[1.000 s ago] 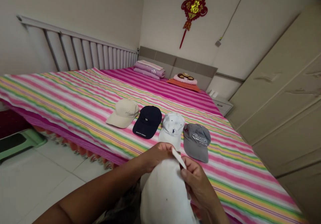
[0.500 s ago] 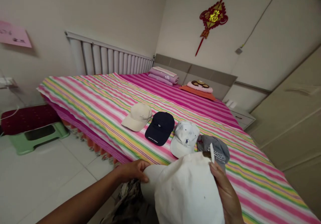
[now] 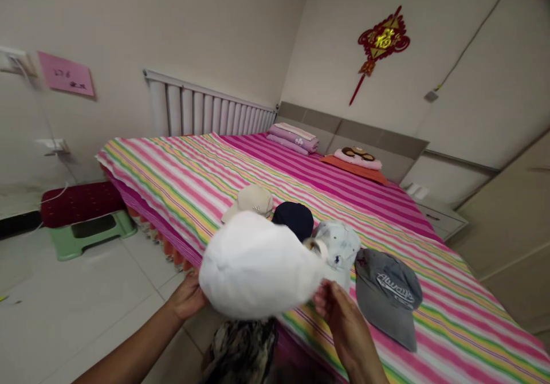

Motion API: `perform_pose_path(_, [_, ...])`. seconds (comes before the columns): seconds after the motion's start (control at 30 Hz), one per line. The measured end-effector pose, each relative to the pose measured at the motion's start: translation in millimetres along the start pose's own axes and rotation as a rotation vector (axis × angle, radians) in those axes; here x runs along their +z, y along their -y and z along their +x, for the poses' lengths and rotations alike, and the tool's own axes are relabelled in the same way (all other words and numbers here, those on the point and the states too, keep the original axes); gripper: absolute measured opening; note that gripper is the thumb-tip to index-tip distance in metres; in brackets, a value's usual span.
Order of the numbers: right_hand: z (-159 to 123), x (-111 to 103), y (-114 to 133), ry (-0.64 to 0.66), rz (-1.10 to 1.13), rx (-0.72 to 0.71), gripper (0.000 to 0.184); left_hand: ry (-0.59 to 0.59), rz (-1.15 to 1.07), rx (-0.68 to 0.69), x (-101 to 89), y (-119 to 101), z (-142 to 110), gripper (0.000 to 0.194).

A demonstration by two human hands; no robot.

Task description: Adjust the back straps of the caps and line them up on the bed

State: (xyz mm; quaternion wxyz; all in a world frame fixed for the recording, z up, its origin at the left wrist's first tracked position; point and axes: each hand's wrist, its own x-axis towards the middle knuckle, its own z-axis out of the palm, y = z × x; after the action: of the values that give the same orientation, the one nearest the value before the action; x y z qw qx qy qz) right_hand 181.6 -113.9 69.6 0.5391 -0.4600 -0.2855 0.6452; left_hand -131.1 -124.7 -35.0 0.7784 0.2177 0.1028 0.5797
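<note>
A white baseball cap (image 3: 258,266), blurred by motion, is held above the bed's near edge. My left hand (image 3: 189,297) is closed on its left side, with the fingertips hidden behind it. At its right edge is my right hand (image 3: 341,315), fingers curled against the cap; the exact grip is blurred. Behind it on the bed lie a beige cap (image 3: 254,199) and a navy cap (image 3: 294,218), both partly covered by it. A pale blue-white cap (image 3: 339,243) and a grey cap with white lettering (image 3: 389,286) lie to the right.
The caps lie on a striped sheet (image 3: 172,169) over the bed. A green stool (image 3: 92,232) with a dark red cushion (image 3: 81,203) stands on the tiled floor at left. Folded bedding (image 3: 294,138) lies by the headboard (image 3: 373,143). A wardrobe (image 3: 511,223) borders the right.
My left hand moved from the strap area to the cap's other side. The white cap was turned, lifted and shifted left. The view swung left, bringing the stool and pink note into sight.
</note>
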Motion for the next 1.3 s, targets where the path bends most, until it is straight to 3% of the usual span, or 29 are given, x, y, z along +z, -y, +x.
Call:
perform_pose_path(0.13, [31, 42, -32, 0.09, -0.043, 0.224, 0.019, 0.15, -0.161, 0.15, -3.3, -25, 17, 0.032])
perform_pose_path(0.3, [78, 111, -66, 0.169, -0.034, 0.448, 0.025, 0.324, -0.182, 0.184, 1.4, -27, 31, 0.041])
perform_pose_path(0.43, [116, 153, -82, 0.124, 0.041, 0.511, 0.024, 0.324, -0.19, 0.188, -8.1, -32, 37, 0.048])
perform_pose_path(0.57, [147, 179, -87, 0.014, 0.144, 0.487, 0.022, 0.307, -0.173, 0.194, -15.8, -45, 51, 0.049])
perform_pose_path(0.67, [160, 185, -86, -0.055, 0.193, 0.463, 0.02, 0.18, -0.155, 0.184, -9.9, -58, 66, 0.044])
perform_pose_path(0.8, [166, 180, -87, -0.083, 0.222, 0.461, 0.018, -0.197, -0.131, 0.218, 14.7, -78, 91, 0.038])
perform_pose_path(0.9, [164, 175, -92, -0.073, 0.227, 0.469, 0.018, -0.378, -0.099, 0.287, 31.2, -90, 108, 0.039])
perform_pose_path(1.03, [156, 166, -99, -0.048, 0.204, 0.499, 0.019, -0.449, -0.071, 0.308, 32.6, -100, 125, 0.04])
perform_pose_path(1.3, [144, 159, -100, 0.002, 0.186, 0.556, 0.019, -0.423, -0.069, 0.389, 31.4, -122, 140, 0.038])
